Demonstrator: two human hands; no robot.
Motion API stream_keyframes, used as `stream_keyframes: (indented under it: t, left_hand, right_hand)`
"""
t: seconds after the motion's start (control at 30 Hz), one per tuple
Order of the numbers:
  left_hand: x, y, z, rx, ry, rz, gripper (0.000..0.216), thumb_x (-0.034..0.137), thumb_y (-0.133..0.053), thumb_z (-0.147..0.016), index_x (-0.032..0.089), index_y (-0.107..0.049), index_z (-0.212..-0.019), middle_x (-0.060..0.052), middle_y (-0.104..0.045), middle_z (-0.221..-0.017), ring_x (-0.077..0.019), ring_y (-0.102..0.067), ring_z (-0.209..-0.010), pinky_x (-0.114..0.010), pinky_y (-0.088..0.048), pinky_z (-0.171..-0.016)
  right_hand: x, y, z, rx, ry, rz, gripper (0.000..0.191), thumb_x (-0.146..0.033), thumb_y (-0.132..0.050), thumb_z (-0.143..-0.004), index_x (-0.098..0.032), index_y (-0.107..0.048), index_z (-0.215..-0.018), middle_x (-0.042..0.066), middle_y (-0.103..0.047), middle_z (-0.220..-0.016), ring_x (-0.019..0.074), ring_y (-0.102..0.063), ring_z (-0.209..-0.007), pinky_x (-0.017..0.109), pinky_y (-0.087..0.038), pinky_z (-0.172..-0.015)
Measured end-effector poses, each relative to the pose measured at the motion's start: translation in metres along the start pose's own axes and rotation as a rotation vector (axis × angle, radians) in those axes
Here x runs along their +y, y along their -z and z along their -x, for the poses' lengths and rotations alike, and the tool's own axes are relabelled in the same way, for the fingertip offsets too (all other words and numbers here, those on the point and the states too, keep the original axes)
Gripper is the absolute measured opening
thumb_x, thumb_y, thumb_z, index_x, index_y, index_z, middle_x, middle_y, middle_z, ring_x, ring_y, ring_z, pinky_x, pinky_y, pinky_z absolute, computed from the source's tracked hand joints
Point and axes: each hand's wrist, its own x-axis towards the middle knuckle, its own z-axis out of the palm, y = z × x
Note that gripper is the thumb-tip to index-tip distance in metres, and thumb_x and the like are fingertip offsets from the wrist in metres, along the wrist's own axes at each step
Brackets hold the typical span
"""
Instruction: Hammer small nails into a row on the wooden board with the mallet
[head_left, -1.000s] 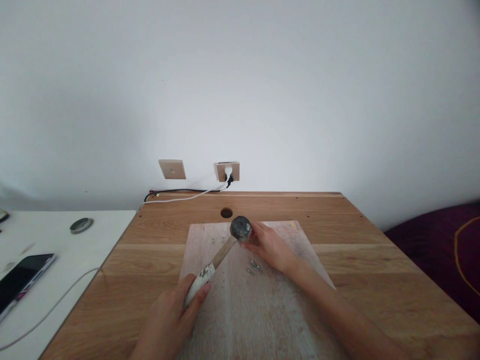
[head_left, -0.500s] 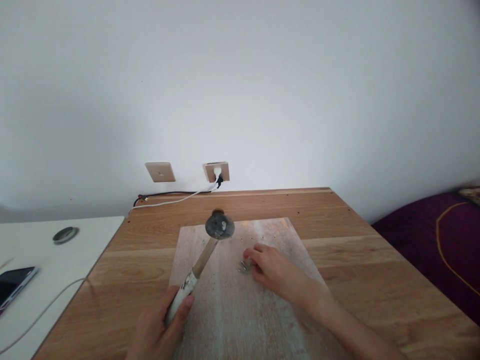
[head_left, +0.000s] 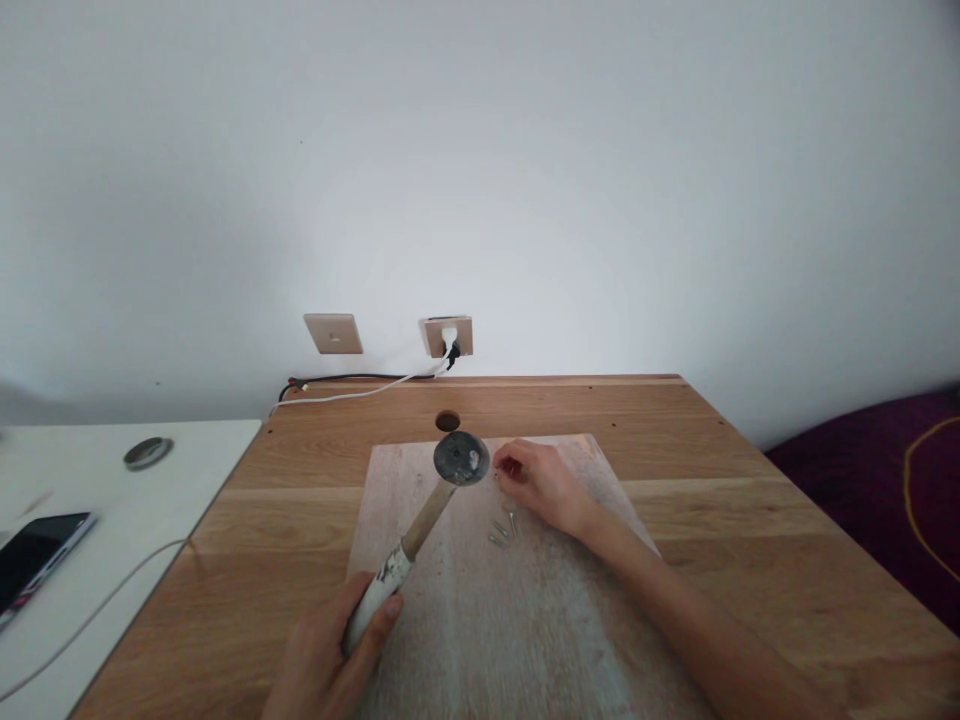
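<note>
Grey-headed, likely top-heavy, the mallet [head_left: 429, 518] handles best by its white grip [head_left: 375, 597], where the left hand [head_left: 319, 645] clamps. The right hand [head_left: 544, 485] bunches near metal pins [head_left: 513, 523], its hold unclear.

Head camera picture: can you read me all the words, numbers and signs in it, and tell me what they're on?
There are none that can be read.
Hammer: only smudges and patches, no letters I can make out.
Left wall plate: a small mark, too small to read.
Phone: dark, with no readable text.
</note>
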Motion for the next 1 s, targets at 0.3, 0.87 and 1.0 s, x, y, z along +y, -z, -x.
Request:
stream_keyframes:
  t: [0.3, 0.87, 1.0]
  left_hand:
    - [-0.002, 0.000, -0.001, -0.057, -0.022, -0.025, 0.038, 0.058, -0.051, -0.096, 0.027, -0.073, -0.090, 0.002, -0.074, -0.071, -0.0223, -0.073, -0.070, -0.024, -0.054, -0.064]
    - [0.021, -0.007, -0.034, -0.252, -0.058, -0.222, 0.042, 0.054, -0.041, -0.100, 0.024, -0.068, -0.092, -0.005, -0.078, -0.080, -0.0267, -0.076, -0.079, -0.029, -0.049, -0.068]
    - [0.019, -0.006, -0.036, -0.259, -0.041, -0.245, 0.043, 0.054, -0.041, -0.100, 0.024, -0.070, -0.095, -0.005, -0.079, -0.081, -0.0270, -0.076, -0.079, -0.029, -0.049, -0.068]
  right_hand:
    - [-0.001, 0.000, 0.000, -0.057, 0.062, 0.084, 0.019, -0.005, -0.060, -0.084, -0.020, -0.071, -0.089, 0.004, -0.067, -0.082, 0.0162, -0.060, -0.073, 0.026, -0.045, -0.070]
    - [-0.002, 0.028, 0.024, -0.043, -0.071, 0.087, 0.036, -0.015, -0.069, -0.088, -0.018, -0.062, -0.123, 0.007, -0.072, -0.100, 0.0216, -0.068, -0.088, 0.032, -0.052, -0.081]
    - [-0.011, 0.039, 0.051, -0.121, -0.055, 0.081, 0.015, -0.017, -0.065, -0.094, -0.019, -0.071, -0.107, 0.008, -0.070, -0.100, 0.0199, -0.068, -0.088, 0.030, -0.052, -0.081]
